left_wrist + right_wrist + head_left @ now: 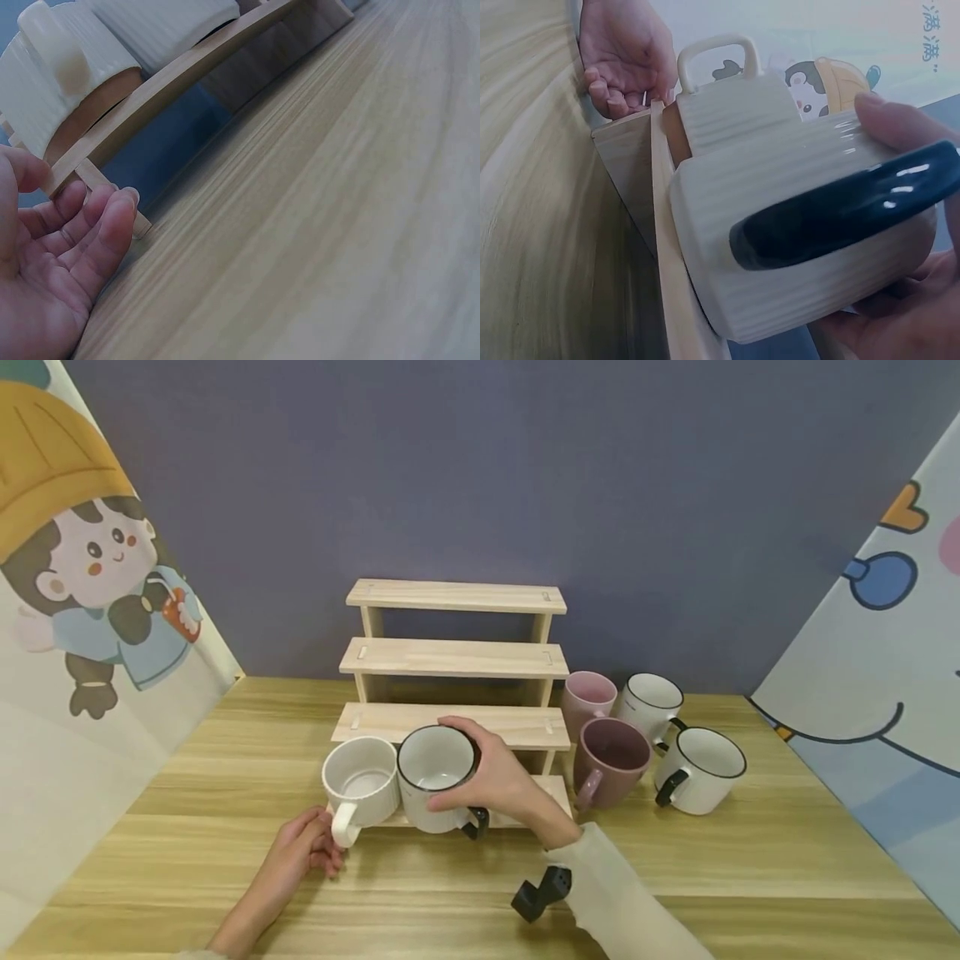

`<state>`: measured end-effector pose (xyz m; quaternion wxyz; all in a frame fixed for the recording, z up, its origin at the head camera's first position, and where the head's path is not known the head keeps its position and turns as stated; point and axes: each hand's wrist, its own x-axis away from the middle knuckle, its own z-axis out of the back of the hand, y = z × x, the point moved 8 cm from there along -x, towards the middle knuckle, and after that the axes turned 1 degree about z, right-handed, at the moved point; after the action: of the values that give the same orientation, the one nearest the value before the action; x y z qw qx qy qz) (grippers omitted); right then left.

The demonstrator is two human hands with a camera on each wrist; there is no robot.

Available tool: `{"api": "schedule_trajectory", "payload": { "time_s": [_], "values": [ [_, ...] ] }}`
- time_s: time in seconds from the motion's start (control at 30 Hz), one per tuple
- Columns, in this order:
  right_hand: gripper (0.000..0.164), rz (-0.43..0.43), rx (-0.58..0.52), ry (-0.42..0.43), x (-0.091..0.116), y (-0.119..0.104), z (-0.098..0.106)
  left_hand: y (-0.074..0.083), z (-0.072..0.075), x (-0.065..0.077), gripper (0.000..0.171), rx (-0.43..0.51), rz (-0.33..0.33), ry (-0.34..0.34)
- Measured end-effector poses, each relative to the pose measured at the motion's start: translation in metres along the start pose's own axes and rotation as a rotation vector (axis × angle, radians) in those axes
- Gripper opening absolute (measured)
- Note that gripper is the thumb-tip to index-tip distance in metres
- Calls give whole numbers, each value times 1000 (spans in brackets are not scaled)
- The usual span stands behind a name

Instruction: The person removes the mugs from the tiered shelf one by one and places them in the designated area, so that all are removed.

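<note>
My right hand (497, 777) grips a white ribbed mug with a black rim and black handle (437, 768), thumb on its near side and fingers round the back. This mug stands on the lowest step of a wooden tiered shelf (450, 657), handle toward the front right. Directly left of it, on the same step, is an all-white ribbed mug (362, 777) whose handle points forward. With thumb above and fingers curled below, my left hand (64, 240) pinches the left end of that lowest board (169, 86).
Right of the shelf stand a pink mug (588, 693), a plum-coloured mug (611, 756) and two white mugs with black rims, one behind (651, 702) and one in front (701, 772). A blue-grey wall (465, 477) rises behind; printed panels flank the wooden table (420, 902).
</note>
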<state>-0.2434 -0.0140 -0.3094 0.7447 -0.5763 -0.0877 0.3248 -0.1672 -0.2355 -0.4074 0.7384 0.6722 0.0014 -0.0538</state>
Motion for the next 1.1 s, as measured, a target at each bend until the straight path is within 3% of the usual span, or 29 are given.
{"api": "schedule_trajectory", "payload": {
  "time_s": [0.27, 1.1],
  "values": [
    [92, -2, -40, 23, 2, -3, 3, 0, -1, 0, 28, 5, 5, -18],
    [89, 10, 5, 44, 14, -10, 17, -2, 1, 0, 27, 15, -9, -11]
  ]
}}
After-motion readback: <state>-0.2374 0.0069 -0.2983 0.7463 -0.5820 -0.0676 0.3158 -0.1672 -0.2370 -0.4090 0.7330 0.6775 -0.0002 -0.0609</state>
